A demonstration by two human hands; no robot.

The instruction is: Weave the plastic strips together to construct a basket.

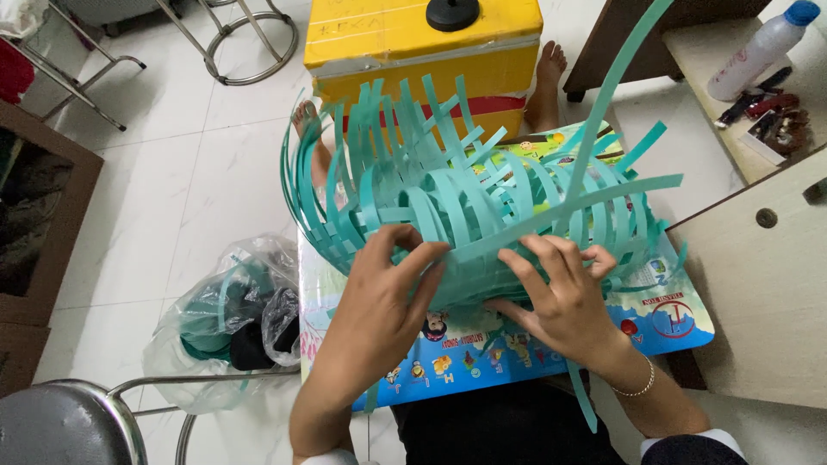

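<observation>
Left hand: fingers curled, pressing and pinching the teal strips at the near edge of the woven basket.
Right hand: fingers spread, loosely bent, flat against the basket's woven side; bracelet at wrist.
Basket: half-woven, loose strips fanning upward, resting on a colourful board at the lap.
Floor, left: plastic bag holding teal material.
Beyond: yellow box just behind the basket.

A yellow box with a black round knob stands on the white tiled floor. A clear plastic bag (holding dark and teal material) lies left. A white bottle rests on a shelf top right.
</observation>
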